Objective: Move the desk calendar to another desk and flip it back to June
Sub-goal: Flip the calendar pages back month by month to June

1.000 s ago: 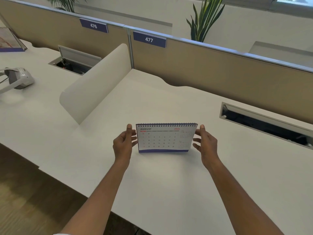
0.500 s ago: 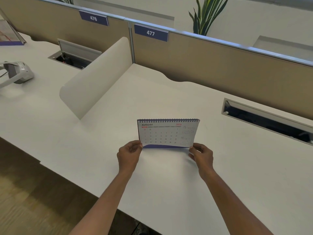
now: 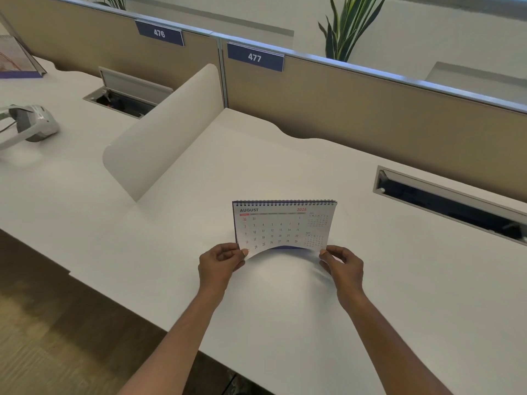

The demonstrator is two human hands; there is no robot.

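Observation:
A spiral-bound desk calendar (image 3: 282, 223) stands on the white desk (image 3: 285, 309) in front of partition 477, its front page reading AUGUST. My left hand (image 3: 221, 262) pinches the lower left corner of that page. My right hand (image 3: 342, 263) pinches the lower right corner. The bottom edge of the page is lifted off the base and bows upward between my hands, and a blue strip of the base shows beneath it.
A curved white divider (image 3: 162, 132) separates this desk from desk 476 on the left, where a grey headset (image 3: 31, 124) and a standing booklet (image 3: 17, 58) sit. Cable trays (image 3: 450, 203) are cut into the desks near the tan partition (image 3: 370, 109). A plant (image 3: 350, 24) rises behind.
My hands slid from the calendar's sides down to the bottom corners of the August page, and now the page's lower edge has lifted and curved up.

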